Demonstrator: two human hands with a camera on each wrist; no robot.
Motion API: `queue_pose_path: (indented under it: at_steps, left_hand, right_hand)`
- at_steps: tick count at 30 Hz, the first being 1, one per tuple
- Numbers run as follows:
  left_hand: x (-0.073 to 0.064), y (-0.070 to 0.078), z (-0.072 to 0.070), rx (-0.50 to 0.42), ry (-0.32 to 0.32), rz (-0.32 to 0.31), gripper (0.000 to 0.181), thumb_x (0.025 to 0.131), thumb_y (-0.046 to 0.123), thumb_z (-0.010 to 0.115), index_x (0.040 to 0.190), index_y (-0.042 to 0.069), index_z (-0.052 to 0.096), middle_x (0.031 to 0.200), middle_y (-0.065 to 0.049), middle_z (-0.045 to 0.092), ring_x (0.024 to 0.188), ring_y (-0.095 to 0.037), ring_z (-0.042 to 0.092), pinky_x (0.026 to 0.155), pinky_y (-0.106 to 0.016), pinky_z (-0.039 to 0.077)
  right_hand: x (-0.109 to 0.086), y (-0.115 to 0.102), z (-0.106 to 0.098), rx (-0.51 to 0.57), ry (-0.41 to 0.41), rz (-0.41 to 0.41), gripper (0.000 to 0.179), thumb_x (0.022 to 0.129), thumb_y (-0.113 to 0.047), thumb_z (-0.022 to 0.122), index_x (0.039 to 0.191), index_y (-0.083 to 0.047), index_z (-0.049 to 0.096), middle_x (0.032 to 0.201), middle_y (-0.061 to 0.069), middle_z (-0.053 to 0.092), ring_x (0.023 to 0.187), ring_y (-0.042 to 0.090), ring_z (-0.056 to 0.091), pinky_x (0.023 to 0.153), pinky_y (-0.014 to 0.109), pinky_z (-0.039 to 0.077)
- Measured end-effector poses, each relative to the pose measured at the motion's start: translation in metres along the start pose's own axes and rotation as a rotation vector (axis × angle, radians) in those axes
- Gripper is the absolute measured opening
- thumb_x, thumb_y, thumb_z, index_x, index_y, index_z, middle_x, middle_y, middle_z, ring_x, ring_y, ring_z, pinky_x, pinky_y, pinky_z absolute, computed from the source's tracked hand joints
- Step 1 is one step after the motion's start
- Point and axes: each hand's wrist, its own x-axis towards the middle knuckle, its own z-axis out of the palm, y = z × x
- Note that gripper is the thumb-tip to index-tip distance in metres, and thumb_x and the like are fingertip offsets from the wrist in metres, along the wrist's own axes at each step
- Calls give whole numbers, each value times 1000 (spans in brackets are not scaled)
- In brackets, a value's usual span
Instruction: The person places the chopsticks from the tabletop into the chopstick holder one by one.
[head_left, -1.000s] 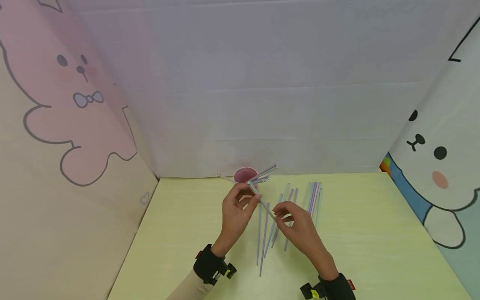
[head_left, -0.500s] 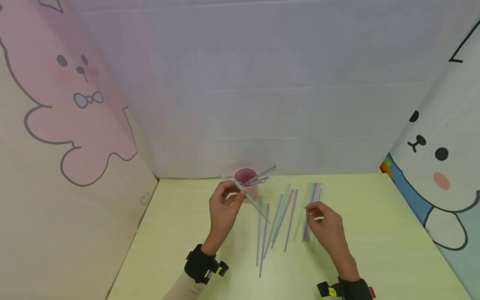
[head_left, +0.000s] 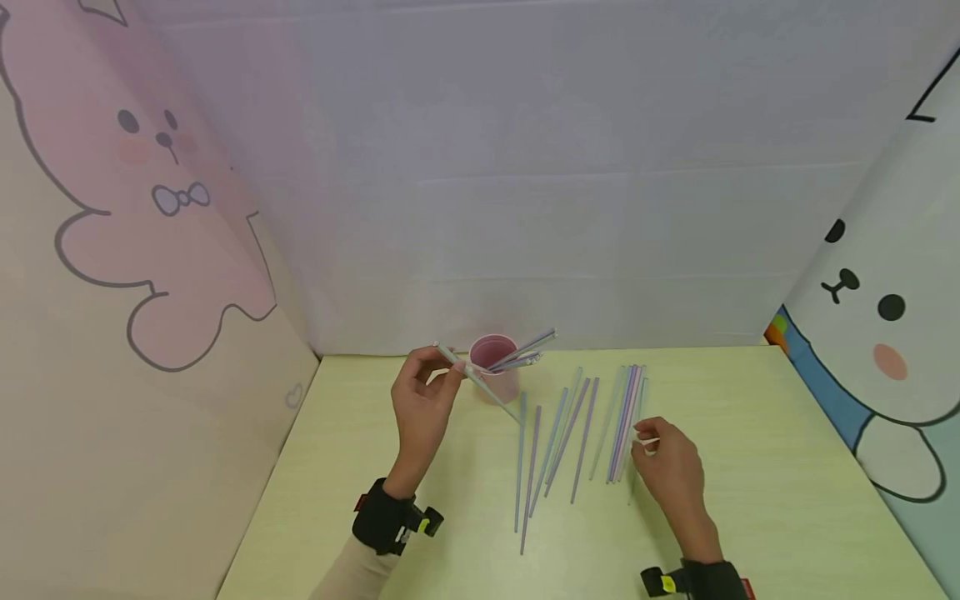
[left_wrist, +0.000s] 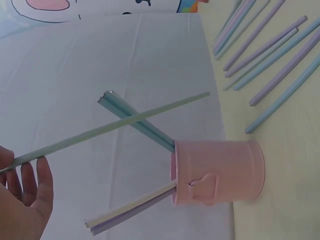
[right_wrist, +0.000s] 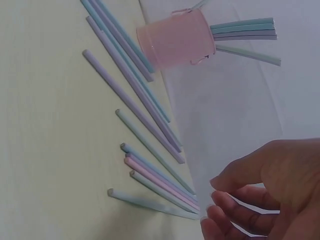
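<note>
My left hand (head_left: 426, 408) pinches a pale green straw (left_wrist: 120, 122) by one end between thumb and fingers. This straw slants down to the right, in front of a small pink bucket (head_left: 507, 387). Several straws (right_wrist: 245, 30) lean out of the bucket in separate bunches. My right hand (head_left: 671, 467) is over the right side of the table with loosely bent fingers and nothing between them. Close to its fingertips is the rightmost pale straw (right_wrist: 150, 202) on the table. Several blue, purple, pink and green straws (head_left: 581, 442) lie in a loose row between the hands.
The pale yellow table (head_left: 780, 467) ends at a white cloth backdrop (head_left: 480, 208). A pink cartoon panel (head_left: 187, 275) stands to the left, a white cartoon panel (head_left: 877, 400) to the right. The bucket stands near the table's back edge.
My left hand has carried the green straw leftward and slightly up, toward the bucket's left side. My right hand has let go of that straw and moved right, toward the rightmost straws.
</note>
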Motion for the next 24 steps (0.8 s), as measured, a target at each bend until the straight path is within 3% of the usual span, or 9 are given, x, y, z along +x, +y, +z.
queue_pose_path:
  at_steps: [8,13,21,24]
  left_hand:
    - [14,9,-9,16,53,26,23,84,-21,64,106,-19,57,103,-19,60,88,-27,62,73,-26,61]
    - [18,5,-17,7,97,40,23,82,-21,65,103,-19,56,103,-17,61,88,-23,62,74,-25,61]
    - [29,8,-21,-2,91,90,23,80,-28,62,101,-22,54,102,-26,59,90,-25,62,74,-23,59]
    - [31,8,-23,-11,101,107,23,79,-28,62,100,-23,54,102,-21,61,90,-25,63,74,-23,59]
  right_hand:
    - [-4,20,14,-74,-78,77,30,83,-9,70,110,2,65,93,14,67,73,30,65,42,32,46]
    - [-7,24,20,-103,-93,72,34,83,-13,72,112,4,64,93,14,66,68,25,62,43,31,46]
    - [-3,28,27,-109,-76,94,35,85,-17,70,113,3,63,93,13,66,72,26,63,46,35,48]
    - [-3,29,28,-122,-79,111,34,85,-15,70,113,3,63,93,14,66,73,27,63,47,36,49]
